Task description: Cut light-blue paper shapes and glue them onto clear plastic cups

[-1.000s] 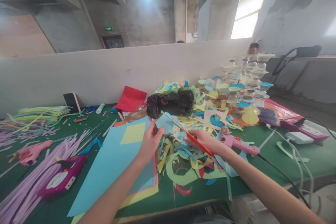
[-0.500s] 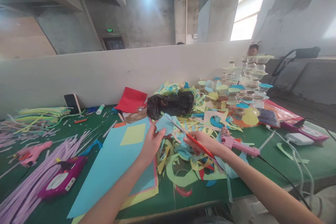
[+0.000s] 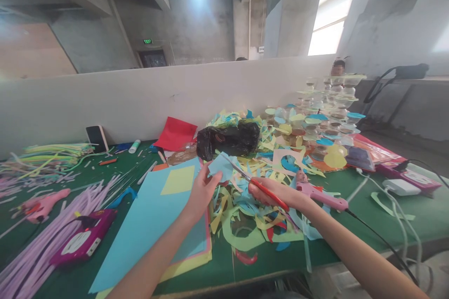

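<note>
Pinched in my left hand (image 3: 204, 187) is a small piece of light blue paper (image 3: 220, 168). My right hand (image 3: 271, 192) is closed around the red handles of a pair of scissors (image 3: 261, 187). The scissor blades point up and left, their tips at the right edge of the blue piece. Under both hands lies a heap of paper offcuts (image 3: 242, 236) in green, yellow and blue. Left of the heap, a stack of large blue sheets (image 3: 150, 224) carries a yellow paper rectangle (image 3: 177, 180).
A black plastic bag (image 3: 228, 139) sits behind the offcuts. Pink glue guns (image 3: 324, 196) lie at right and left. Purple strips (image 3: 52, 238) and a magenta box (image 3: 84, 238) are at left. Stacked clear cups with paper discs (image 3: 333, 117) stand back right; beyond them is a person's head.
My right hand and the scissors have shifted slightly to the right. My left hand and the blue paper stay almost in place.
</note>
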Available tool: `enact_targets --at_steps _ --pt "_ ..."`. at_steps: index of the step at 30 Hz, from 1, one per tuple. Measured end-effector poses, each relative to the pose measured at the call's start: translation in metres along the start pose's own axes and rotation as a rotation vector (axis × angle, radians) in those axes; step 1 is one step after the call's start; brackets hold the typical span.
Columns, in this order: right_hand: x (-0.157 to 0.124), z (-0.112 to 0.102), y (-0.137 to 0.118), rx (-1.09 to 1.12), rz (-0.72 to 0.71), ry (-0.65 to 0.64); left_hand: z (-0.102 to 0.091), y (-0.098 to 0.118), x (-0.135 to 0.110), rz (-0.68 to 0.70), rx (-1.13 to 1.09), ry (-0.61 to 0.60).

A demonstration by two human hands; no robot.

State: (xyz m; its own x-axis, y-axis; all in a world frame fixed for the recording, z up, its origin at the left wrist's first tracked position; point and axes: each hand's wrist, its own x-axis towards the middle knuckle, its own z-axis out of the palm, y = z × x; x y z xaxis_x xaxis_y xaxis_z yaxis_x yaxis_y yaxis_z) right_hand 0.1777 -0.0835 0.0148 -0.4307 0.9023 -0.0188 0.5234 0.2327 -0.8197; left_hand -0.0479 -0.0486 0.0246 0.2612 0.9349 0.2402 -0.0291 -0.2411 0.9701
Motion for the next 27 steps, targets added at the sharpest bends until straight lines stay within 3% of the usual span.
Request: enact_targets --at_steps 12,17,27 --pt "-0.001 0.002 -0.010 -0.119 0.127 0.143 -0.001 -0.002 0.002 0.007 -0.007 -0.008" --pt "0.000 0.001 -0.008 0.031 0.277 0.207 -0.002 0.000 0.003 -0.011 -0.068 0.021" --pt "-0.002 0.000 -0.009 -0.045 0.077 0.118 -0.009 -0.001 0.012 -0.234 -0.526 0.130"
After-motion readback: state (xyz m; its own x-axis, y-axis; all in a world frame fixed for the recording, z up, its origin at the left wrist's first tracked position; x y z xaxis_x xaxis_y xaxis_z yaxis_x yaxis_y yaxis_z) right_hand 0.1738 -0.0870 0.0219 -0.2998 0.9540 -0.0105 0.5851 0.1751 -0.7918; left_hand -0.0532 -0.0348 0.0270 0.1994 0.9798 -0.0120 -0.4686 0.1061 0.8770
